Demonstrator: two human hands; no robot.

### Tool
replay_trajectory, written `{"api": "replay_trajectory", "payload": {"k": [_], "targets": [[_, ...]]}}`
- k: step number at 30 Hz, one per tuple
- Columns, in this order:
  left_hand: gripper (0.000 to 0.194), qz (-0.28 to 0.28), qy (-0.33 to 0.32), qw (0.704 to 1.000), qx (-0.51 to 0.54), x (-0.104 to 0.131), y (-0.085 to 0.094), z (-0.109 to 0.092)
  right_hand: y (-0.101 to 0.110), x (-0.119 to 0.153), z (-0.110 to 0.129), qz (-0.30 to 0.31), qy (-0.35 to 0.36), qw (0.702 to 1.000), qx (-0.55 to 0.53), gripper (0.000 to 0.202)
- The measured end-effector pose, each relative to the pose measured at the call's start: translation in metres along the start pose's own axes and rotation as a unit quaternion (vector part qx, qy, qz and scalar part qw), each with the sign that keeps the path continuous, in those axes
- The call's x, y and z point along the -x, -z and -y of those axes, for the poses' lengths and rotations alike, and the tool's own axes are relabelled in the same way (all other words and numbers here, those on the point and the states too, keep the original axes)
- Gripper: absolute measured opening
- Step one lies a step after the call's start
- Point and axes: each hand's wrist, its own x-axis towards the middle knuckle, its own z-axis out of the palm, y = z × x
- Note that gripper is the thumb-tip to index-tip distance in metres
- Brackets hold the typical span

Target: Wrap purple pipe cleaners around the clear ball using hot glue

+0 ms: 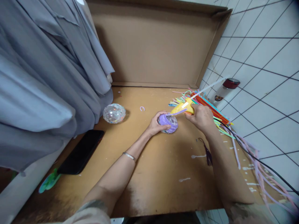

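— While the left hand (156, 124) cups the small round ball wrapped in purple fuzzy wire (168, 123) near the middle of the frame, what are its fingers doing?

— They curl around the ball's left side, thumb on top, closed on it. It looks held that way to keep it steady on the brown cardboard work surface (163, 168) and to turn the top towards the tool.

— And the right hand (201, 116)?

— Just right of the ball, it is clenched around the handle of a yellow plastic glue gun (182, 107). The nozzle points left and down at the ball's top, apparently touching or nearly touching a loose purple strand there. A pale glue stick juts from the back of the gun towards the upper right.

— What lies beyond the hands?

— Behind the right hand, a fanned bundle of coloured fuzzy wires (210, 109) lies within easy reach, probably as stock. A black cable (257, 158) trails off to the lower right edge. Pale pink and lilac strands (259, 174) lie loose at the right.

— And to the left?

— A clear, glittery bare ball (114, 113) rests left of centre, a black phone (81, 151) lies at lower left, and grey cloth (46, 77) hangs over the upper left.
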Motion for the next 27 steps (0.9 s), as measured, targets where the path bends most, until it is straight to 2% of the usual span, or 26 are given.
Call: {"api": "replay_trajectory", "payload": {"k": [27], "targets": [[0.075,0.004,-0.006,1.000,0.002,0.0001,-0.0004,-0.0017,-0.0010,0.0005,0.0000,-0.013,0.007,1.000,-0.002,0.024]]}}
